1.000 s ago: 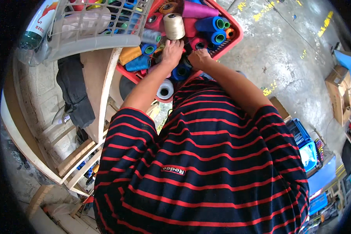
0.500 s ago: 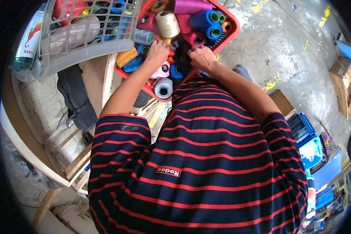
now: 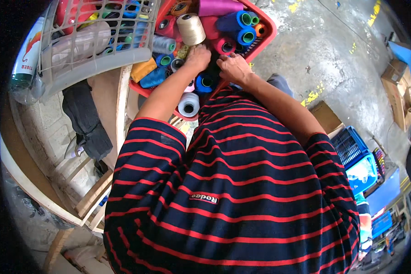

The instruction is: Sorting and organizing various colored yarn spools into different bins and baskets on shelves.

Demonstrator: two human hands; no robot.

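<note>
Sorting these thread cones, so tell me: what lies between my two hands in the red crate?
Head view: only a narrow gap separates the left hand and right hand, with a dark cone showing below inside the red crate.

We see a red crate (image 3: 268,33) packed with thread cones lying every way, a cream cone (image 3: 190,28) upright near the middle, blue cones (image 3: 240,26) and a magenta cone (image 3: 217,7) behind it
</note>
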